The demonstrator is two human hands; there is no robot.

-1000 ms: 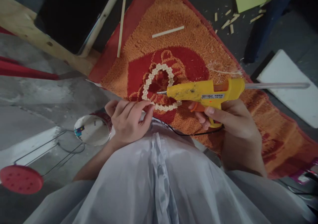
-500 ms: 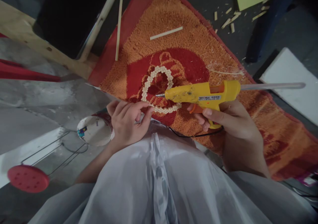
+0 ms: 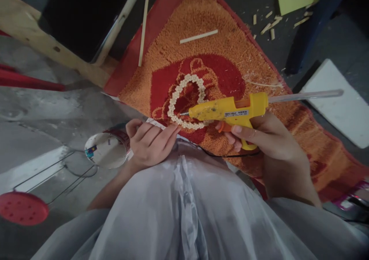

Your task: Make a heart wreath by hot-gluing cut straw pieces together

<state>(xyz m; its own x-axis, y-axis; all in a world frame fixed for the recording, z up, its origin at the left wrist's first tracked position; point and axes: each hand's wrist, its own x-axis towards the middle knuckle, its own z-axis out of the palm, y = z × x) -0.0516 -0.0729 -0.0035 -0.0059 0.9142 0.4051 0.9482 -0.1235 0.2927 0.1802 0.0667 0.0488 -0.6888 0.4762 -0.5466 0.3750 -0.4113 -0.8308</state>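
A heart-like ring (image 3: 172, 100) made of small pale pieces sits over the red part of the mat. At its lower left edge the fingertips of my left hand (image 3: 151, 143) are drawn together on the rim, the thumb hidden. My right hand (image 3: 276, 141) is wrapped round the handle of a yellow hot glue gun (image 3: 215, 109), with a finger by its orange trigger. The gun's metal nozzle points left, over the ring's opening, and its body hides part of the ring's right side. A clear glue stick (image 3: 305, 95) juts from the back of the gun.
The orange and red mat (image 3: 167, 33) carries a short pale stick (image 3: 198, 36); a longer stick (image 3: 144, 25) crosses its left edge. Several cut bits (image 3: 272, 33) lie at upper right, near a white board (image 3: 337, 102). A bucket (image 3: 106, 150) stands left, beside a red stool (image 3: 23, 208).
My left thumb has gone from sight and the left fingers lie closer together. The glue gun has shifted slightly left relative to the ring. The whole view has moved a little.
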